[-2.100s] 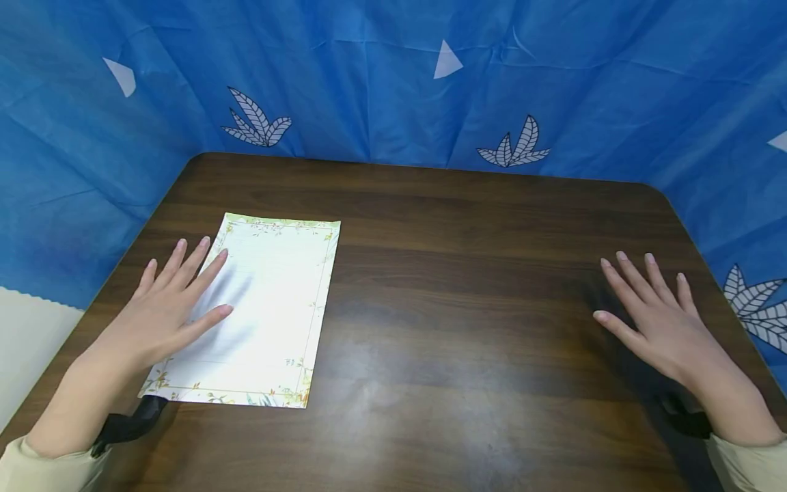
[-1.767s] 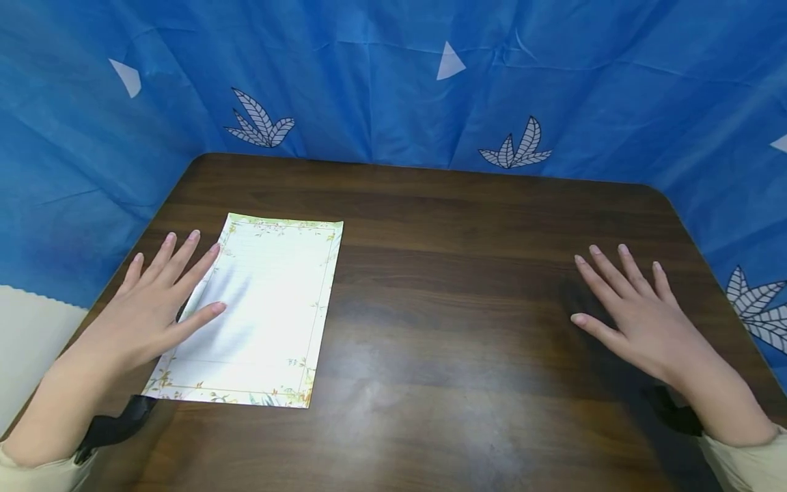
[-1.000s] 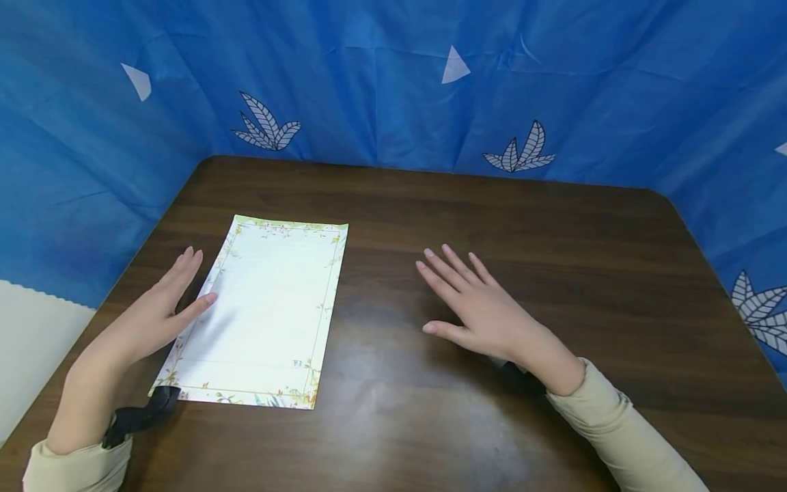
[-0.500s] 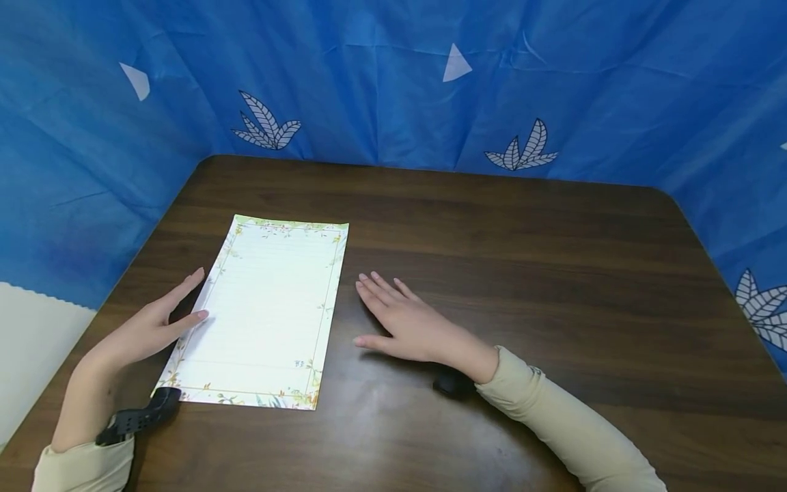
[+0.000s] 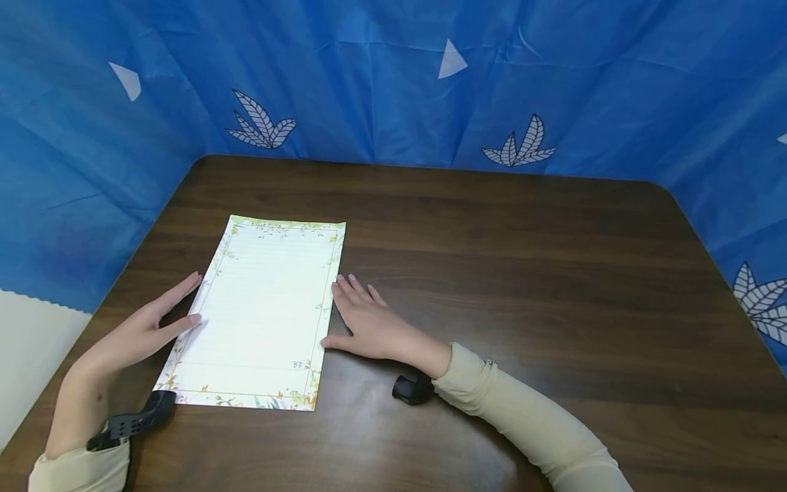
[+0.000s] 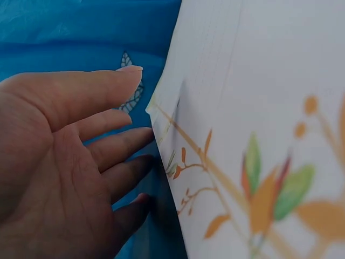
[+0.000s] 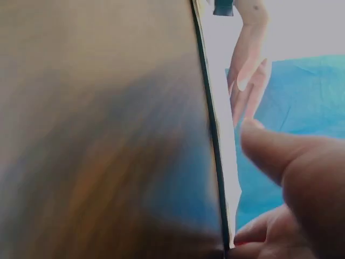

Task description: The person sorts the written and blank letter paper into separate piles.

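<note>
A sheet of lined writing paper (image 5: 264, 314) with a flowered border lies on the brown table, left of centre. My left hand (image 5: 138, 333) is at its left edge, fingers straight alongside and thumb tip over the margin. In the left wrist view, the fingers of the left hand (image 6: 81, 156) are extended next to the edge of the paper (image 6: 226, 135). My right hand (image 5: 375, 329) reaches the opposite edge, its fingertips and thumb tip at the border. In the right wrist view the right hand (image 7: 318, 183) is near the paper's edge (image 7: 223, 129); exact contact is hard to tell.
The wooden table (image 5: 522, 307) stretches out to the right of the paper. A blue cloth with leaf prints (image 5: 393, 82) hangs behind and around it. Each wrist carries a black device, such as the left wrist mount (image 5: 138, 420). Something white (image 5: 31, 342) shows beyond the left edge.
My right hand has swept left from the table's right side to the paper's right edge and come lower. The left hand has lowered to the left edge, its spread fingers drawn together.
</note>
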`<state>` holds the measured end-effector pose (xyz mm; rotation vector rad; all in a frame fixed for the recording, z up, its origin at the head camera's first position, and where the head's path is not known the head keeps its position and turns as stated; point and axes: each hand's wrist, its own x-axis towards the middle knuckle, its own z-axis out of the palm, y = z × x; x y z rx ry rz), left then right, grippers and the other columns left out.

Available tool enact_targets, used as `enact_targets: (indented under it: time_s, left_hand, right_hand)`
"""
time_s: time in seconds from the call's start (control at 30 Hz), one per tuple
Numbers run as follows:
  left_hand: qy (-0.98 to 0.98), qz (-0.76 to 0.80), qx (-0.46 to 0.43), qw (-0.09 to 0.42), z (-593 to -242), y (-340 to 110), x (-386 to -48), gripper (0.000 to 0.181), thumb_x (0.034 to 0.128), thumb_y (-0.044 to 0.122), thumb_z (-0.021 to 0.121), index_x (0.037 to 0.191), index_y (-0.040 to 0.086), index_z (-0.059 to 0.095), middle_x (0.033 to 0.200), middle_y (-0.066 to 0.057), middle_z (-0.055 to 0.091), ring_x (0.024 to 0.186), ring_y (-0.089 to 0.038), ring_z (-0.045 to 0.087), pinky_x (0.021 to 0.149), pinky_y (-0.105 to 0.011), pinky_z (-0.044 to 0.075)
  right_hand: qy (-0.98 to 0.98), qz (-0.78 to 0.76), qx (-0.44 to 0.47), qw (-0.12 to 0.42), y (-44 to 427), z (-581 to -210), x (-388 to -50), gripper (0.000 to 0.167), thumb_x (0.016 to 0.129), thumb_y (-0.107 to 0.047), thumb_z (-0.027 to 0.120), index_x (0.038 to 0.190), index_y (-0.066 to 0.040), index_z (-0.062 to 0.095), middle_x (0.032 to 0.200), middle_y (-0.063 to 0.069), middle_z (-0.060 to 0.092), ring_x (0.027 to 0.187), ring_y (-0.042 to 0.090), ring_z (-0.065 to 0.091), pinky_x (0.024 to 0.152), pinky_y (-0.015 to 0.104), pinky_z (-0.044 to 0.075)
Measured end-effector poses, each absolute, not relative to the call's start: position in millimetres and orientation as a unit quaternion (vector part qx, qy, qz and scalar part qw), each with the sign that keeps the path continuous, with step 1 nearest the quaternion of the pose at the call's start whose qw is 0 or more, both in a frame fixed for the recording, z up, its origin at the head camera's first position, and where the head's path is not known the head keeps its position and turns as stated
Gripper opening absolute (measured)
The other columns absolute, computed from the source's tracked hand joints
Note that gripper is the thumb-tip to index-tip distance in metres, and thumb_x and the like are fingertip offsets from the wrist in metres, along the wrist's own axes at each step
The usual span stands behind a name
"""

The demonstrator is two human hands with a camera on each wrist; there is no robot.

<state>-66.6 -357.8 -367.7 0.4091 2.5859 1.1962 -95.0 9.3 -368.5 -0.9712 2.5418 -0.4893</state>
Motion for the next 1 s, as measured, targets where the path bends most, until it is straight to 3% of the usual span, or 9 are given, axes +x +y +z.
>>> enact_targets:
  time_s: [0.1,0.17,0.37,0.67,0.77,0.9,1.0]
  left_hand:
    - [0.890,0.411,0.145,0.130,-369,-358,-66,0.073,0.0951,0.009,0.054,0.151,0.009,0.008,0.152,-0.021,0.007,0.139,-0.018,0.001,0.108,-0.029,0.012]
    - [0.891,0.410,0.148,0.130,-369,-358,-66,0.072,0.0955,0.009,0.054,0.151,0.011,0.008,0.153,-0.019,0.007,0.138,-0.010,0.002,0.101,-0.015,0.015]
    - [0.892,0.408,0.148,0.128,-367,-356,-66,0.072,0.0956,0.010,0.054,0.151,0.014,0.009,0.153,-0.017,0.008,0.136,-0.003,0.005,0.089,-0.002,0.020]
    - [0.899,0.400,0.145,0.103,-360,-351,-66,0.069,0.0947,0.010,0.056,0.151,0.013,0.015,0.152,-0.018,0.015,0.129,0.009,0.012,0.087,-0.001,0.021]
    - [0.903,0.399,0.136,0.078,-359,-348,-67,0.068,0.0927,0.008,0.058,0.149,0.009,0.022,0.148,-0.022,0.025,0.124,0.010,0.024,0.088,-0.004,0.028]
    - [0.916,0.385,0.109,0.021,-360,-347,-69,0.060,0.0899,0.005,0.062,0.142,-0.002,0.034,0.126,-0.028,0.048,0.102,0.011,0.047,0.076,-0.006,0.040]
    - [0.927,0.369,0.069,-0.001,-363,-350,-68,0.052,0.0887,0.007,0.065,0.133,-0.010,0.044,0.106,-0.026,0.057,0.082,0.008,0.054,0.067,-0.008,0.045]
  right_hand:
    - [0.909,-0.152,-0.347,0.175,5,-372,-95,0.090,0.089,-0.059,0.048,0.149,-0.005,0.008,0.154,0.009,-0.004,0.138,0.019,-0.011,0.110,0.039,-0.001]
    - [0.912,-0.137,-0.350,0.166,4,-373,-94,0.092,0.088,-0.060,0.049,0.149,-0.004,0.008,0.154,0.009,-0.004,0.138,0.020,-0.011,0.110,0.039,-0.001]
    - [0.921,-0.113,-0.348,0.130,2,-379,-90,0.097,0.085,-0.066,0.046,0.149,-0.004,0.008,0.154,0.010,-0.002,0.139,0.020,-0.009,0.110,0.040,0.000]
    - [0.931,-0.096,-0.336,0.108,-1,-385,-87,0.099,0.084,-0.071,0.041,0.149,-0.005,0.006,0.154,0.009,-0.005,0.138,0.020,-0.011,0.109,0.042,-0.002]
    - [0.931,-0.096,-0.335,0.111,-1,-384,-87,0.099,0.084,-0.071,0.040,0.149,-0.005,0.005,0.154,0.009,-0.006,0.138,0.020,-0.012,0.109,0.042,-0.002]
    - [0.930,-0.097,-0.336,0.112,-1,-384,-87,0.099,0.084,-0.070,0.041,0.149,-0.004,0.006,0.154,0.009,-0.005,0.138,0.020,-0.012,0.109,0.042,-0.002]
    - [0.929,-0.097,-0.338,0.112,-1,-384,-87,0.099,0.085,-0.070,0.041,0.149,-0.004,0.006,0.154,0.010,-0.005,0.138,0.020,-0.011,0.109,0.043,-0.001]
